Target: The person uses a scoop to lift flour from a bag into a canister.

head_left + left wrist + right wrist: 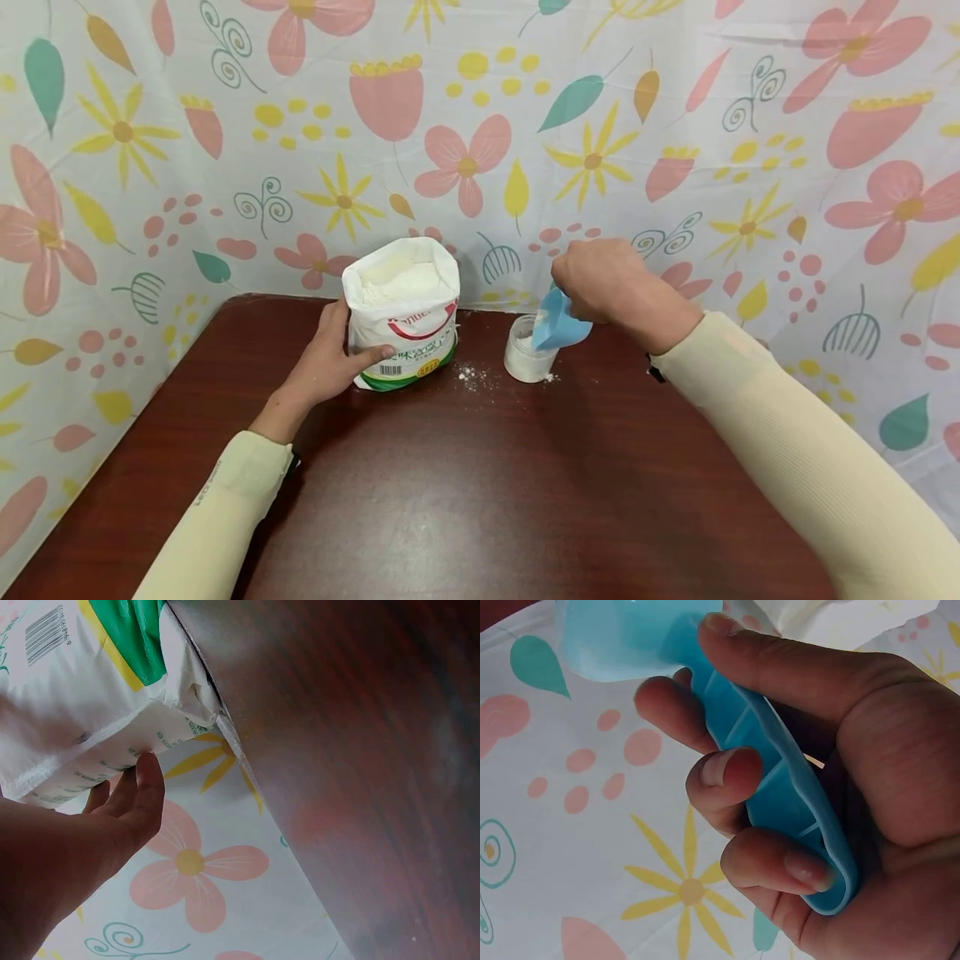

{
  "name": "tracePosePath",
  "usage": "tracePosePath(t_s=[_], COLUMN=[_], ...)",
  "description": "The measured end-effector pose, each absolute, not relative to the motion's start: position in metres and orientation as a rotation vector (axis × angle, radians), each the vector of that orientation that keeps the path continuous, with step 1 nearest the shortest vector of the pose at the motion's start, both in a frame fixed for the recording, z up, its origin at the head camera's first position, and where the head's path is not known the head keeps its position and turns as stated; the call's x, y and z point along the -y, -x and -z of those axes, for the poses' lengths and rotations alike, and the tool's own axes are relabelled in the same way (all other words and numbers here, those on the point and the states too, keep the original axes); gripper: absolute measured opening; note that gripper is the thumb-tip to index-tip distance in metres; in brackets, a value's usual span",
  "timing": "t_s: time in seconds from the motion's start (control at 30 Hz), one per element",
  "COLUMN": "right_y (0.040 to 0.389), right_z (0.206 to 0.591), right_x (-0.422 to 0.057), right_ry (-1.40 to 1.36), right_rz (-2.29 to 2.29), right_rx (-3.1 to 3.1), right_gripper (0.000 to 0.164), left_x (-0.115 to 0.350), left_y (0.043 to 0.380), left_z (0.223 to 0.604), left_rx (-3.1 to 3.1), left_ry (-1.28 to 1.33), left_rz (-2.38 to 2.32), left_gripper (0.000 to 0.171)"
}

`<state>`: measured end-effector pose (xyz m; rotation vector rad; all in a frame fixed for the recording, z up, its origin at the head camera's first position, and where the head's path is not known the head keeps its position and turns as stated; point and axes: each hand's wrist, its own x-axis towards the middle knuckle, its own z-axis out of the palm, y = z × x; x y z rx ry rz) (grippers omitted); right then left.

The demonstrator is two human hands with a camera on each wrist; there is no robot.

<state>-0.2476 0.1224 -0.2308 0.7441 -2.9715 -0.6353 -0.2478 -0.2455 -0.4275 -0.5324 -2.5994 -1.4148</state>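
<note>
In the head view my right hand [603, 279] grips a blue scoop [562, 321], its bowl tipped down over the mouth of a small clear jar [525, 367]. White powder sits in the jar. The right wrist view shows the fingers curled round the scoop's ribbed handle [776, 787], with the thumb along its top. My left hand [330, 358] holds the side of an open flour bag [405, 333], thumb on the front and fingers round the side and back. Powder fills the bag to near its top. Part of the left fingers [139, 795] shows against the bag.
Spilled powder [471, 377] lies on the dark wooden table [450, 500] between bag and jar, with a little more at the jar's right foot. A flower-printed cloth [465, 108] hangs right behind the table's back edge.
</note>
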Motion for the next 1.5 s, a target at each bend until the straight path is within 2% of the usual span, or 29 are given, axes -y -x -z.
tracePosePath(t_s=[0.2, 0.63, 1.5], right_y=[0.247, 0.245, 0.244], right_z=[0.230, 0.229, 0.230], right_x=[-0.123, -0.129, -0.133], right_ry=[-0.742, -0.739, -0.743], right_rz=[0.631, 0.613, 0.586], right_rx=[2.953, 2.986, 2.960], right_gripper=[0.031, 0.022, 0.026], left_x=[0.246, 0.245, 0.246], left_y=[0.248, 0.247, 0.249], left_z=[0.428, 0.428, 0.429], left_rx=[2.596, 2.598, 2.594], left_ry=[0.529, 0.538, 0.550], left_rz=[1.425, 1.431, 1.412], left_gripper=[0.101, 0.101, 0.104])
